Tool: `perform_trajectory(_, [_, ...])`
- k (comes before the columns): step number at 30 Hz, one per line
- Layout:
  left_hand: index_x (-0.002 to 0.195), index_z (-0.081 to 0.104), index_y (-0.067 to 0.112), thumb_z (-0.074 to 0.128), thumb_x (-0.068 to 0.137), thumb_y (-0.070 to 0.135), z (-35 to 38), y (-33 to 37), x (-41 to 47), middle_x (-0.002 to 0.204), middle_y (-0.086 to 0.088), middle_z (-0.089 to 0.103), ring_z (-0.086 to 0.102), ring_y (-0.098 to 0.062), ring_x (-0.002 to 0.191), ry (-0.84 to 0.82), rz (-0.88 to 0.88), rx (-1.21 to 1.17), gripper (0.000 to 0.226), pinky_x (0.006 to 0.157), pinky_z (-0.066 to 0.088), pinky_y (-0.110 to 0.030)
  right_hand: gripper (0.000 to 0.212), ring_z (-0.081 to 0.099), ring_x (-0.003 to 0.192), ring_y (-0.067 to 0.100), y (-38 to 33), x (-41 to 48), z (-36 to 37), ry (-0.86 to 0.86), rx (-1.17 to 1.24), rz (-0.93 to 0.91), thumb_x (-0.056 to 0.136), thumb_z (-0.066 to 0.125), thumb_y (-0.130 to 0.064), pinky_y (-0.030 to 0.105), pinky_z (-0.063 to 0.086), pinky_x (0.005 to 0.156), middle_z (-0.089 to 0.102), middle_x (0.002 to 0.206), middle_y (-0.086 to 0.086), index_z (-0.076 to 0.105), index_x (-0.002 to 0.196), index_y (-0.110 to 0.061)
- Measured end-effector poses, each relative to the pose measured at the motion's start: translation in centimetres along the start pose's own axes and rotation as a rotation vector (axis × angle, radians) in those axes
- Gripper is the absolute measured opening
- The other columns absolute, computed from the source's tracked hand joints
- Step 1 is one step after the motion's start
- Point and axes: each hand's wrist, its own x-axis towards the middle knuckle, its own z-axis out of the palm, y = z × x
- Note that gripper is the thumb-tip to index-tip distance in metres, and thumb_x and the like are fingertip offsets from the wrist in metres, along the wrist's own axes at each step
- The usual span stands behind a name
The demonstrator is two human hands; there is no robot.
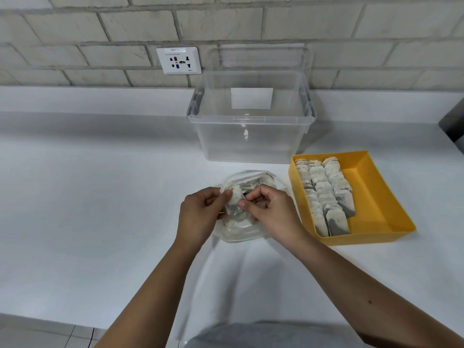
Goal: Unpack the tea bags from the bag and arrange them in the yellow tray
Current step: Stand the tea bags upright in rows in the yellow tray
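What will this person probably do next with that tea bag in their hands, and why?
Probably carry the tea bag to the yellow tray and set it beside the rows already there. The left hand and right hand both pinch it above the plastic bag, and the tray's right side is bare.

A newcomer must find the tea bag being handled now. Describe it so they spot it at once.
On the white counter, before the clear bin, a plastic bag lies left of the yellow tray. Over that bag the left hand and right hand pinch one tea bag. Unlike the rows of tea bags in the tray, it alone is held up off the counter.
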Motion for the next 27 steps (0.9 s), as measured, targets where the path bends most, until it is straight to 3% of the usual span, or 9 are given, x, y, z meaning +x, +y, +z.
perform_trajectory(3, [0.087,0.077,0.024,0.07,0.092,0.028,0.0,-0.2,0.0,0.085,0.009,0.076,0.069,0.0,0.081,0.103,0.091,0.165,0.01,0.073,0.047,-0.011,0.006,0.064,0.063,0.015,0.6,0.8,-0.1,-0.003,-0.158,-0.024,0.09,0.064,-0.014,0.041,0.057,0.073,0.065,0.073,-0.009,0.068,0.088,-0.018])
perform_trajectory(6, [0.092,0.077,0.018,0.069,0.093,0.024,0.1,-0.3,-0.1,0.095,0.013,0.075,0.064,0.013,0.082,0.133,0.12,0.157,0.01,0.069,0.041,0.0,0.018,0.064,0.087,0.017,1.1,1.4,0.1,-0.096,-0.43,-0.092,0.091,0.058,-0.009,0.035,0.052,0.086,0.065,0.097,-0.004,0.069,0.103,-0.017])
perform_trajectory(10, [0.091,0.076,0.02,0.066,0.094,0.025,0.0,-0.6,0.2,0.09,0.012,0.075,0.065,0.007,0.081,0.162,0.142,0.171,0.012,0.07,0.042,-0.003,0.031,0.06,0.106,0.018,0.8,2.2,1.2,-0.184,-0.648,-0.134,0.086,0.065,-0.014,0.028,0.047,0.092,0.061,0.117,0.0,0.066,0.116,-0.02])
perform_trajectory(14, [0.088,0.074,0.021,0.063,0.096,0.026,-0.3,-0.5,0.5,0.081,0.012,0.073,0.063,0.003,0.073,0.178,0.128,0.208,0.014,0.067,0.044,-0.01,0.03,0.058,0.108,0.02,1.3,2.8,2.1,-0.156,-0.718,-0.137,0.084,0.067,-0.021,0.035,0.05,0.085,0.058,0.118,-0.001,0.066,0.114,-0.023])
perform_trajectory(17, [0.088,0.074,0.021,0.062,0.096,0.027,-0.7,-0.7,0.6,0.076,0.007,0.073,0.067,-0.008,0.073,0.191,0.106,0.189,0.015,0.073,0.052,-0.026,0.02,0.06,0.101,0.021,1.4,2.8,2.3,-0.089,-0.738,-0.173,0.089,0.062,-0.028,0.035,0.051,0.079,0.06,0.111,-0.001,0.07,0.106,-0.019])
perform_trajectory(21, [0.088,0.075,0.023,0.063,0.095,0.029,-1.3,-0.9,0.9,0.075,0.008,0.074,0.071,-0.016,0.077,0.21,0.069,0.15,0.015,0.084,0.058,-0.045,0.014,0.062,0.084,0.022,0.1,2.1,1.2,0.007,-0.66,-0.194,0.093,0.059,-0.024,0.037,0.052,0.075,0.064,0.096,0.002,0.067,0.092,-0.013])
perform_trajectory(25, [0.087,0.076,0.021,0.062,0.096,0.028,-1.2,-0.6,1.1,0.074,0.006,0.075,0.073,-0.016,0.07,0.213,0.032,0.122,0.018,0.077,0.061,-0.041,0.008,0.064,0.049,0.017,-2.4,1.4,-1.2,0.026,-0.184,0.056,0.094,0.061,-0.017,0.029,0.055,0.048,0.062,0.071,0.003,0.063,0.091,-0.01])
perform_trajectory(27, [0.087,0.076,0.017,0.062,0.096,0.025,-0.9,-0.4,1.0,0.075,0.001,0.075,0.075,-0.019,0.069,0.192,-0.011,0.083,0.018,0.07,0.063,-0.037,0.007,0.063,0.047,0.016,-2.9,1.1,-1.9,0.022,0.01,0.102,0.092,0.063,-0.015,0.032,0.056,0.052,0.062,0.068,0.005,0.065,0.092,-0.008])
